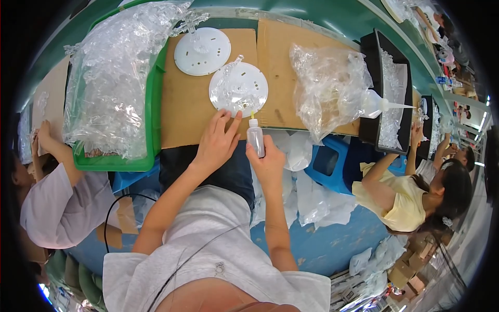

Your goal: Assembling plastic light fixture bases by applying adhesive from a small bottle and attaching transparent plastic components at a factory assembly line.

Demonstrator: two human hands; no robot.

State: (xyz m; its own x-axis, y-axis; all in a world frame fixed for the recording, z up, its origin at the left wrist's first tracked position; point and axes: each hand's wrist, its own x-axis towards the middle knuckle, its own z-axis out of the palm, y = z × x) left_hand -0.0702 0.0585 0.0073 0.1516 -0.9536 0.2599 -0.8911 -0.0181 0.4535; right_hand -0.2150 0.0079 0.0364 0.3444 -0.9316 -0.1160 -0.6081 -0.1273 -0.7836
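Observation:
In my right hand (267, 158) is a small clear squeeze bottle (255, 136) with a white cap and a thin yellowish nozzle, its tip at the lower edge of a round white plate (254, 78). Fingers spread, my left hand (217, 138) rests its fingertips near that same edge. Clear plastic pieces (228, 86) lie on the plate, which has several small holes. Behind it to the left sits a second round white plate (189, 60), with a clear branched piece (195, 26) standing on it. Both plates are on brown cardboard (179, 112).
To the left, a green crate (152, 119) overflows with bagged clear plastic parts. A clear plastic bag (325, 78) lies right of the plates, beside a white bottle with a long pointed nozzle (377, 104). A black bin (369, 65) of clear parts stands further right. Co-workers sit on both sides.

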